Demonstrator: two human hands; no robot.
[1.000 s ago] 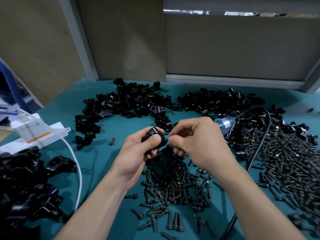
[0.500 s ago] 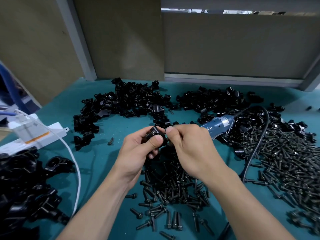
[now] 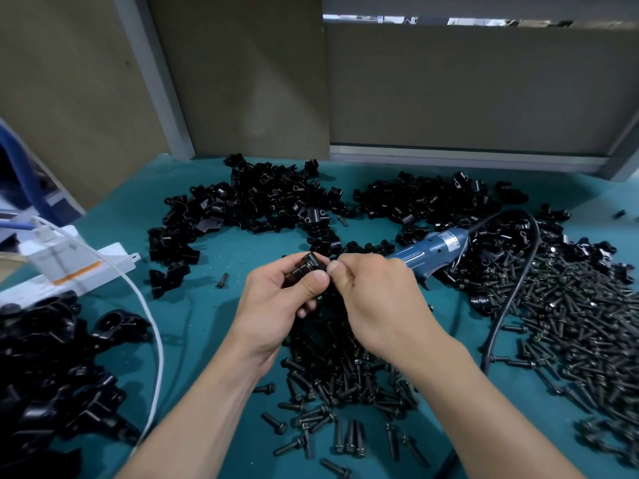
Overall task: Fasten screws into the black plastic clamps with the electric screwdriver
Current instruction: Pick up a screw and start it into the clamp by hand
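Left hand [image 3: 280, 299] is seen gripping one black clamp [image 3: 308, 268]: thumb pressed on its near face, fingers curled round behind. The clamp is held up above the counter [image 3: 207, 326], centre of view.

Right hand [image 3: 377, 305] is set against the clamp's right side, fingers curled, thumb and forefinger tips pinched together and touching the left thumb. What is pinched there, if anything, is hidden, so the right hand's grip cannot be told.

Electric screwdriver [image 3: 436, 247], blue body, is laid on the counter just behind the right hand, unheld, with its tip end hidden by the knuckles. Its black cord [image 3: 511, 299] is looped out to the right and back toward the near edge.

Loose screws [image 3: 340, 378] are heaped directly under both hands. A larger screw heap [image 3: 574, 326] is spread to the right, beyond the cord.

Clamp pile [image 3: 256, 205] is at back left, a second clamp pile [image 3: 427, 202] at back centre-right, and more black parts [image 3: 48, 361] at near left. One stray screw [image 3: 223, 280] is lying alone left of the left hand. White box [image 3: 69, 267] with white cable [image 3: 154, 326] is set at far left.
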